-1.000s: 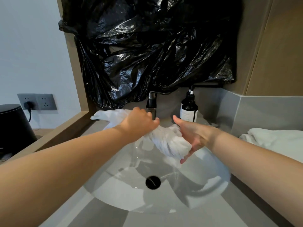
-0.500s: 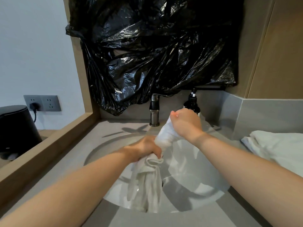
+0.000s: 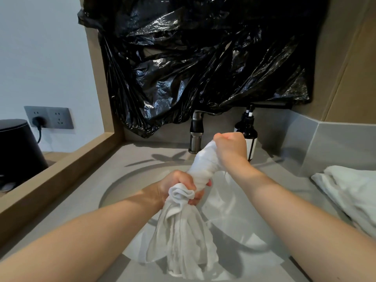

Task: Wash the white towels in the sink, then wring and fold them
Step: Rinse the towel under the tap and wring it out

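A wet white towel (image 3: 200, 169) is twisted into a thick rope over the round white sink (image 3: 234, 220). My left hand (image 3: 179, 186) grips its lower part, and the loose end (image 3: 181, 245) hangs down from that fist over the sink's near rim. My right hand (image 3: 231, 148) grips the upper end, higher and farther back, near the tap (image 3: 196, 131). More white towels (image 3: 350, 192) lie piled on the counter at the right.
A dark pump bottle (image 3: 249, 131) stands behind my right hand. Black plastic sheeting (image 3: 193, 58) covers the wall above the tap. A wooden ledge (image 3: 61, 169) borders the grey counter on the left, with a black bin (image 3: 18, 147) and wall sockets (image 3: 48, 117) beyond.
The towel went from lying across both hands near the tap to a twisted rope. My left hand dropped toward me and my right hand rose and closed on the upper end.
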{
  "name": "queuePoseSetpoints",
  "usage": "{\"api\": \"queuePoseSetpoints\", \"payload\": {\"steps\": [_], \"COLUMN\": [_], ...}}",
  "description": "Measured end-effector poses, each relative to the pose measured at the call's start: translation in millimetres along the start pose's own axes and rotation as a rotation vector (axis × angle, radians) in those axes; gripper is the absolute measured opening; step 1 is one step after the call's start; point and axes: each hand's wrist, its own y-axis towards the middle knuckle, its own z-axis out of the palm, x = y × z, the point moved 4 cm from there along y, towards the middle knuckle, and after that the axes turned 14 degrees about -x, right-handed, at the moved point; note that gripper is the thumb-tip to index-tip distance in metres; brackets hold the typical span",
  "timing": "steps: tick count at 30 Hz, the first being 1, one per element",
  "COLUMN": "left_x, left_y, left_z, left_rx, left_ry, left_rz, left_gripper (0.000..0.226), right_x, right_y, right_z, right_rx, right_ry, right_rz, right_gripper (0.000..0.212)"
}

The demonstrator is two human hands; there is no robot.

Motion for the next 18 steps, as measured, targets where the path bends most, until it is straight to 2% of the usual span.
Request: {"api": "queuePoseSetpoints", "payload": {"steps": [2,4,6,8,11,13,15,18], "left_x": [-2,-3,-3,-1,-5,-10,-16,-24], "left_y": [0,-2,-5,-8,-8,-9,-11,-13], "left_z": [-3,-4,-5,-2,-1,-4,-5,0], "left_rx": [0.064,0.048,-0.079,-0.218,-0.418,-0.606,-0.779,-1.065], "left_ry": [0.006,0.037,0.098,0.158,0.436,0.715,0.945,1.319], "left_rz": [0.006,0.034,0.058,0.075,0.255,0.412,0.507,0.510], "left_gripper": [0.053,0.052,0.052,0.041,0.022,0.013,0.023,0.041], "right_x": [-2,-3,-6,-10,-7,-8,-23,-47], "right_y": [2,4,4,3,10,18,19,11], "right_z": [3,7,8,6,-7,-17,-22,-19], "right_rx": [0.001,-0.002,0.011,0.033,0.059,0.108,0.270,0.590], "right_ry": [0.079,0.129,0.152,0.124,0.049,0.078,0.124,0.078], "right_rz": [0.052,0.039,-0.024,-0.103,-0.168,0.020,0.353,0.600], "right_gripper": [0.048,0.048,0.049,0.049,0.041,0.034,0.045,0.068]}}
